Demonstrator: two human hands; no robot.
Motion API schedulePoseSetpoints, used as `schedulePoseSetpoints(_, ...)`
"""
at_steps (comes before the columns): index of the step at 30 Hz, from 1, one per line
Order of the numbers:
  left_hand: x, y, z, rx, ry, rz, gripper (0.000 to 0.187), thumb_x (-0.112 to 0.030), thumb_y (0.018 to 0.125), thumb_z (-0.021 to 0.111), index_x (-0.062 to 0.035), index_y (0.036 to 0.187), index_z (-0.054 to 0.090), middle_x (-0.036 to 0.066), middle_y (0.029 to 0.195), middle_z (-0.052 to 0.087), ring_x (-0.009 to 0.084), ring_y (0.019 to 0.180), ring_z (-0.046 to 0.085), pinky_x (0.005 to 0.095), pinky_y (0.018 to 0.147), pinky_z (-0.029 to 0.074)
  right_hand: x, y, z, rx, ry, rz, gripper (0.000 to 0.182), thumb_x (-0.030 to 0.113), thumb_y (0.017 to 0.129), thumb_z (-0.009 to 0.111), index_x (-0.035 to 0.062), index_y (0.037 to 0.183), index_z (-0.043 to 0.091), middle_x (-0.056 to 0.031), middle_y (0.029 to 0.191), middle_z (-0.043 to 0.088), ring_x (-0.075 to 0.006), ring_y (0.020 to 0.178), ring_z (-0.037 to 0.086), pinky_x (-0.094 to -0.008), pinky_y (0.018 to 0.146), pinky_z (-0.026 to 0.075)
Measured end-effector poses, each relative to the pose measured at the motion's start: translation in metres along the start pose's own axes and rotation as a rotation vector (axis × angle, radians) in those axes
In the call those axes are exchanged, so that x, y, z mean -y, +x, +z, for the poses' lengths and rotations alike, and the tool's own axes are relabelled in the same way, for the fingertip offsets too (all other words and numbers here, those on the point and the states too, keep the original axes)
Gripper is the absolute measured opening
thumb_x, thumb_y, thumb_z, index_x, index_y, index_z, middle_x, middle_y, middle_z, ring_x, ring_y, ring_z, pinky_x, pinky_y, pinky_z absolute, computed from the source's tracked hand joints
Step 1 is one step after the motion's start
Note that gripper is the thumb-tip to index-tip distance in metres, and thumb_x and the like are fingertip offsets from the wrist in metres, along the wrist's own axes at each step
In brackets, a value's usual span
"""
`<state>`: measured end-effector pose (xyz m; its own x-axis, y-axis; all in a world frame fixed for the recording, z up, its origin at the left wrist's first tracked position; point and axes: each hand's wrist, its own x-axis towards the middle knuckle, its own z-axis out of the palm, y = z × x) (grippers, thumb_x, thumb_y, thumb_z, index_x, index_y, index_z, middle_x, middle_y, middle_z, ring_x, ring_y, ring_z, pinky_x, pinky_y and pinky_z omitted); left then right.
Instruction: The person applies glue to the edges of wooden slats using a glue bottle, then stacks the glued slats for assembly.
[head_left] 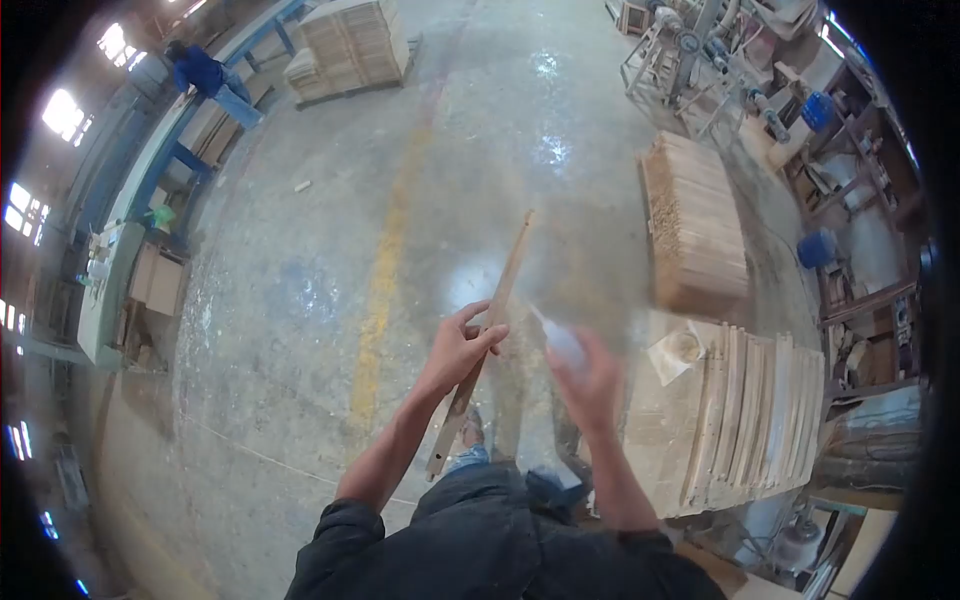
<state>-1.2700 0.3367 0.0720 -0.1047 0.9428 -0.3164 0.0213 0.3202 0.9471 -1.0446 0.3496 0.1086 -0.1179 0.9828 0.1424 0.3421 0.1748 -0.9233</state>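
My left hand [466, 347] is closed around the middle of a long, narrow wooden strip [513, 262], held tilted in front of my body. Small holes or notches show near the strip's lower end. In my right hand [592, 382] is a white squeeze bottle [562, 343] with a thin pointed nozzle, blurred by motion. Its nozzle points up and left toward the strip, with a gap between them. To the right, several similar wooden strips [735, 415] lie side by side on a board-topped surface, and a white bag or paper [676, 350] rests by their far end.
A tall stack of wooden pieces [705, 220] stands ahead on the right. Machinery [690, 45] and shelving [870, 340] line the right side. A yellow line [385, 270] crosses the concrete floor. Far left, a person in blue [205, 75] leans over a long bench near stacked boards [350, 45].
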Motion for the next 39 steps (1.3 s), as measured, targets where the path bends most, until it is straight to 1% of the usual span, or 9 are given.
schedulePoseSetpoints(4,-0.008,0.029,-0.045,0.056,0.038,-0.032,0.065,-0.018,0.092,0.078,-0.0021,0.150,0.053,0.004,0.081,0.071,0.0096,0.074,0.065,0.0271,0.067,0.049,-0.005,0.050,0.045,0.043,-0.023,0.010,0.037,0.025,0.086,0.081,0.0006,0.113,0.072,-0.0103,0.093,0.072,-0.0155,0.083,0.067,-0.0323,0.075,0.053)
schedulePoseSetpoints(7,-0.015,0.059,-0.066,0.099,0.055,-0.015,0.065,-0.019,0.092,0.078,0.0003,0.149,0.054,0.005,0.082,0.071,0.0099,0.073,0.064,0.0268,0.067,0.049,-0.011,0.085,0.060,0.104,0.015,0.096,0.037,0.025,0.086,0.081,0.0005,0.112,0.073,-0.0082,0.092,0.072,-0.0130,0.083,0.066,-0.0301,0.074,0.052)
schedulePoseSetpoints(8,-0.018,0.073,-0.071,0.083,0.083,-0.009,0.063,-0.016,0.093,0.076,0.0014,0.150,0.052,0.002,0.076,0.066,0.0100,0.069,0.061,0.0272,0.065,0.048,-0.012,0.099,0.064,0.129,0.042,0.129,0.037,0.025,0.086,0.081,0.0004,0.112,0.073,-0.0073,0.092,0.072,-0.0121,0.084,0.066,-0.0294,0.074,0.052)
schedulePoseSetpoints(12,-0.052,0.144,-0.085,0.138,-0.181,-0.192,0.052,-0.024,0.105,0.057,-0.0009,0.151,0.051,0.000,0.077,0.061,0.0097,0.067,0.056,0.0263,0.063,0.047,-0.020,0.176,0.077,0.181,0.191,0.237,0.036,0.024,0.087,0.081,-0.0014,0.111,0.073,-0.0036,0.093,0.072,-0.0095,0.086,0.066,-0.0277,0.076,0.053)
schedulePoseSetpoints(14,-0.067,0.187,-0.089,0.147,-0.345,-0.210,0.050,-0.028,0.111,0.045,-0.0014,0.152,0.051,0.001,0.078,0.058,0.0106,0.065,0.053,0.0262,0.062,0.047,-0.030,0.225,0.076,0.193,0.234,0.188,0.035,0.022,0.087,0.081,-0.0026,0.111,0.073,-0.0033,0.094,0.072,-0.0099,0.087,0.066,-0.0275,0.077,0.053)
schedulePoseSetpoints(17,-0.110,0.257,-0.098,0.131,-0.337,-0.257,0.055,-0.036,0.113,0.037,-0.0019,0.153,0.049,0.003,0.083,0.058,0.0110,0.067,0.052,0.0251,0.060,0.045,-0.026,0.310,0.076,0.225,0.239,0.180,0.035,0.019,0.088,0.080,-0.0037,0.112,0.072,-0.0035,0.095,0.072,-0.0103,0.088,0.066,-0.0270,0.078,0.053)
schedulePoseSetpoints(21,-0.165,0.345,-0.109,0.109,-0.424,-0.271,0.052,-0.033,0.113,0.039,-0.0028,0.155,0.046,0.004,0.084,0.058,0.0110,0.068,0.052,0.0247,0.060,0.045,-0.003,0.433,0.071,0.333,0.245,0.261,0.034,0.016,0.087,0.081,-0.0028,0.115,0.071,-0.0042,0.098,0.072,-0.0108,0.089,0.067,-0.0271,0.079,0.054)
schedulePoseSetpoints(28,-0.256,0.482,-0.148,0.078,-0.424,-0.265,0.050,-0.029,0.114,0.039,-0.0038,0.156,0.047,0.004,0.086,0.059,0.0100,0.067,0.053,0.0244,0.061,0.047,0.000,0.626,0.106,0.383,0.276,0.210,0.032,0.012,0.086,0.080,-0.0018,0.114,0.072,-0.0036,0.102,0.072,-0.0102,0.091,0.066,-0.0267,0.081,0.053)
schedulePoseSetpoints(39,-0.347,0.809,-0.259,0.095,-0.294,-0.200,0.047,-0.030,0.113,0.044,-0.0068,0.154,0.051,0.004,0.090,0.063,0.0101,0.073,0.057,0.0242,0.065,0.049,-0.004,0.947,0.220,0.307,0.139,0.134,0.032,0.017,0.084,0.082,0.0003,0.109,0.073,-0.0053,0.098,0.072,-0.0109,0.089,0.067,-0.0265,0.077,0.053)
